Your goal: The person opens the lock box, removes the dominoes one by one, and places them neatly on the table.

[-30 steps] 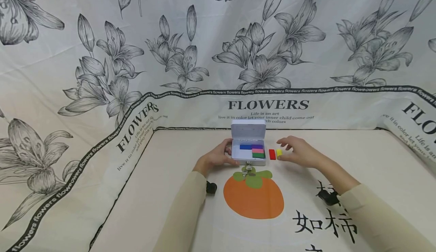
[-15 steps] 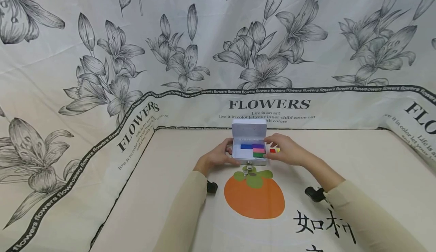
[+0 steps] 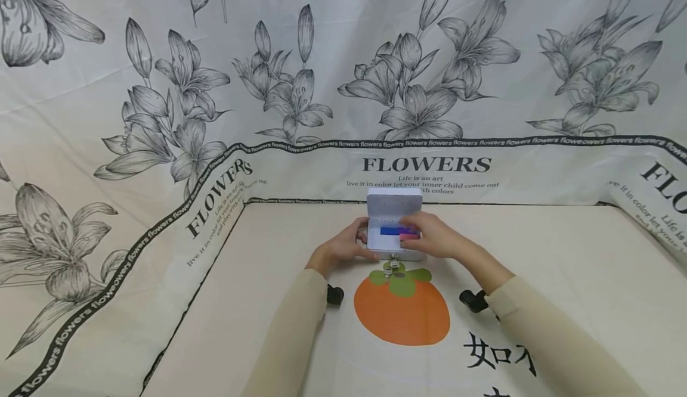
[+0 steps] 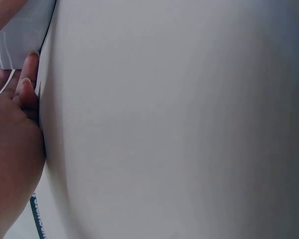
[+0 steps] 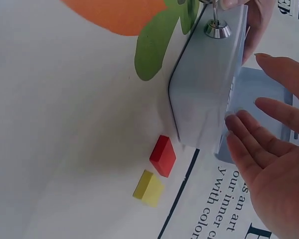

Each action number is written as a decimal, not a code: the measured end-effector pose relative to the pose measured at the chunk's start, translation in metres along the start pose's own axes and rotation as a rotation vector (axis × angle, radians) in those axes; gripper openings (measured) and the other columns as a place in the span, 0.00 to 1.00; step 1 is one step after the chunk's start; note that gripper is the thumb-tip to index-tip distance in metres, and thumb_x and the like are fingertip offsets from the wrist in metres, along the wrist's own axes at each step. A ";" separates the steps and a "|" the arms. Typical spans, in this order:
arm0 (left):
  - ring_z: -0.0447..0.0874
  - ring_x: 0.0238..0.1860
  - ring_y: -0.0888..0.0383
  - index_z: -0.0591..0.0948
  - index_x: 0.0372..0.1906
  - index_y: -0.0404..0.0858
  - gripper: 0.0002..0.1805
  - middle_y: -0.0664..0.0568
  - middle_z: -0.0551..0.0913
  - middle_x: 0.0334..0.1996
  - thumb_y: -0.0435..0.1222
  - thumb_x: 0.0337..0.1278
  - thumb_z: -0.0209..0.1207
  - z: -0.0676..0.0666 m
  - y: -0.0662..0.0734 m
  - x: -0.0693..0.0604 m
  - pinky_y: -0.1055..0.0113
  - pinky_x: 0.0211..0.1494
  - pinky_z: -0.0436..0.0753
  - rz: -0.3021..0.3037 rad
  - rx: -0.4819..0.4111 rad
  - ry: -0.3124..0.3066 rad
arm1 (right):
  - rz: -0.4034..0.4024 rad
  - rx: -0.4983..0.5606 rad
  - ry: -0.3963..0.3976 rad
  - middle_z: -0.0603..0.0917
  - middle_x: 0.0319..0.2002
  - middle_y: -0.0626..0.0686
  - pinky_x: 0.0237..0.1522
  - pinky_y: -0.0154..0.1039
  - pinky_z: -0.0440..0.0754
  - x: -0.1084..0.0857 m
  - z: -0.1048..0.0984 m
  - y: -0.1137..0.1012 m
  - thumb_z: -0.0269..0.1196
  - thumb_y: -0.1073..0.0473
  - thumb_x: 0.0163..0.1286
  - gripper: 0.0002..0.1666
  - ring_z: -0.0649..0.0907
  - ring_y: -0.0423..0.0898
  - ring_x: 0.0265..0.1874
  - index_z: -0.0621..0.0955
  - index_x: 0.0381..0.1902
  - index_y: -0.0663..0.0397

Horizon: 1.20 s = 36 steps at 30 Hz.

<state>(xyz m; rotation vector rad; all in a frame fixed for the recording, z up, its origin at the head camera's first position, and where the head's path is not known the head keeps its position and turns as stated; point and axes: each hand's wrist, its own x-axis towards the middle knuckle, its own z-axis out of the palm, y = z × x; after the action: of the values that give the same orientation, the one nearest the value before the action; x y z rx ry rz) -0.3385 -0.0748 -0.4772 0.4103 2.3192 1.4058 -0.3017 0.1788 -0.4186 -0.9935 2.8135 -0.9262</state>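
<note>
A small white metal cash box (image 3: 383, 242) stands on the table with its lid raised. My left hand (image 3: 343, 243) grips its left side, the thumb along the front edge. Over the right part of the box is my right hand (image 3: 437, 236), its thumb and fingers apart and nothing visible between them in the right wrist view. A blue block (image 3: 389, 230) and a pink block (image 3: 408, 236) show inside; the hand covers the rest of that side. On the table beside the box lie a red block (image 5: 163, 157) and a yellow block (image 5: 148, 188), hidden in the head view.
Keys (image 3: 393, 264) hang from the lock (image 5: 218, 28) on the box's front. The tablecloth bears a printed orange persimmon (image 3: 401, 313) and black characters. A flowered curtain (image 3: 300, 173) rises behind the box.
My right hand has moved left, from beside the yellow block to over the box, and now covers the green block and the red and yellow ones in the head view. My left hand stays put.
</note>
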 end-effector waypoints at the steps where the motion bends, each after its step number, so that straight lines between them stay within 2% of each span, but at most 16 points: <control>1: 0.72 0.48 0.55 0.61 0.78 0.49 0.56 0.50 0.77 0.44 0.34 0.44 0.80 0.000 0.000 0.000 0.60 0.57 0.68 0.001 -0.001 0.001 | -0.009 -0.006 0.002 0.83 0.52 0.69 0.55 0.60 0.78 0.002 0.001 0.001 0.70 0.64 0.64 0.27 0.83 0.63 0.49 0.79 0.57 0.75; 11: 0.72 0.47 0.56 0.61 0.77 0.48 0.55 0.51 0.77 0.43 0.33 0.43 0.80 0.001 -0.002 0.000 0.61 0.56 0.68 0.007 0.005 -0.003 | 0.027 -0.054 -0.029 0.86 0.44 0.65 0.50 0.54 0.77 0.020 0.017 0.008 0.70 0.63 0.64 0.22 0.82 0.57 0.41 0.81 0.52 0.72; 18: 0.72 0.46 0.56 0.62 0.76 0.48 0.54 0.50 0.77 0.42 0.33 0.43 0.80 0.000 -0.002 0.001 0.60 0.56 0.67 0.017 0.011 0.003 | 0.030 -0.110 -0.060 0.82 0.31 0.57 0.38 0.45 0.72 0.029 0.023 0.005 0.69 0.64 0.64 0.13 0.75 0.48 0.30 0.82 0.42 0.68; 26: 0.72 0.47 0.55 0.62 0.77 0.48 0.55 0.49 0.77 0.43 0.34 0.43 0.80 0.000 -0.001 0.001 0.60 0.55 0.67 0.008 0.001 -0.002 | 0.041 -0.165 -0.090 0.83 0.33 0.56 0.39 0.44 0.72 0.036 0.027 0.006 0.68 0.64 0.63 0.15 0.75 0.47 0.30 0.83 0.45 0.68; 36: 0.71 0.46 0.56 0.61 0.77 0.47 0.55 0.52 0.76 0.42 0.33 0.43 0.80 -0.001 -0.002 0.003 0.62 0.53 0.68 0.019 0.009 -0.001 | 0.055 -0.167 -0.094 0.85 0.36 0.58 0.40 0.46 0.76 0.036 0.025 0.000 0.69 0.65 0.61 0.18 0.77 0.47 0.32 0.82 0.48 0.69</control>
<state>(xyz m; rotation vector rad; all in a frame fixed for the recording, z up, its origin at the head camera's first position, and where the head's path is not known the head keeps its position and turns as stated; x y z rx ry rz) -0.3414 -0.0748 -0.4791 0.4367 2.3279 1.4041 -0.3253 0.1447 -0.4331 -0.9427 2.8600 -0.6299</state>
